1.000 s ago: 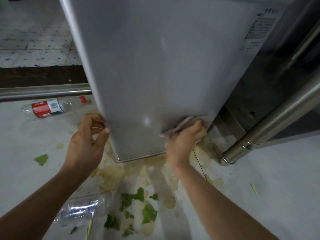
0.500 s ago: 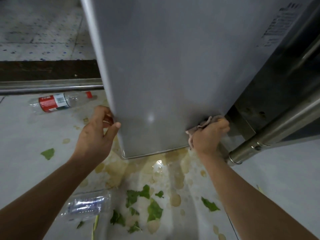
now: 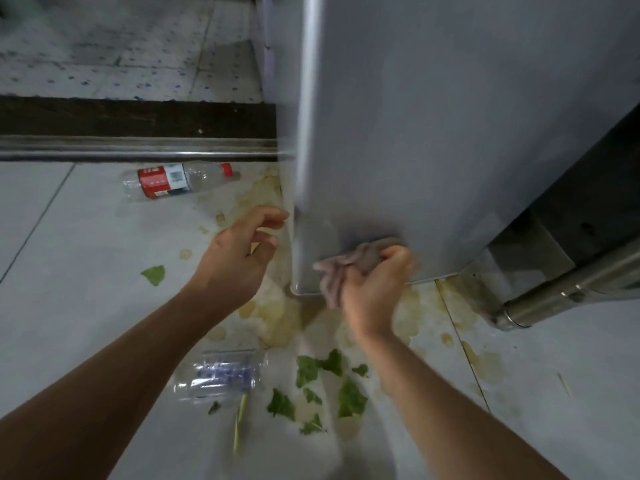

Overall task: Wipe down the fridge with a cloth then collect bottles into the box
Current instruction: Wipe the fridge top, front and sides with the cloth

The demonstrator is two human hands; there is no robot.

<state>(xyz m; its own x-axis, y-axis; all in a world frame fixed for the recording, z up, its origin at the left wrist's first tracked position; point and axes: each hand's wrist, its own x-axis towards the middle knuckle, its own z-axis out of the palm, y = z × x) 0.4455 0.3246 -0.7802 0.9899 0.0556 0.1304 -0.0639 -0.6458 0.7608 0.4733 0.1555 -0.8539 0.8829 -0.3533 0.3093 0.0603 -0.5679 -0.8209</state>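
1. Fridge (image 3: 450, 133): a tall grey cabinet with a smooth, matt side panel is seen standing on the tiled floor (image 3: 69, 306), its lower left corner rounded and edged with a thin metal trim.
2. Cloth (image 3: 341, 268), pale and crumpled, is gripped by the curled fingers of the right hand (image 3: 374, 289) and pressed against the panel just above its bottom edge; the hand is motion-blurred.
3. The left hand (image 3: 239, 261) is held just beside the fridge's left edge, fingers loosely curved, nothing grasped; contact with the edge cannot be told.
4. A red-labelled bottle (image 3: 173, 180) is lying on its side near a metal rail (image 3: 138, 150), left of the fridge.
5. A clear bottle (image 3: 221, 374) is lying between the forearms.
6. Green leaf scraps (image 3: 329, 375) and yellowish stains (image 3: 277, 317) are spread over the floor below the fridge.
7. A steel tube (image 3: 571, 292) slants down at the right.
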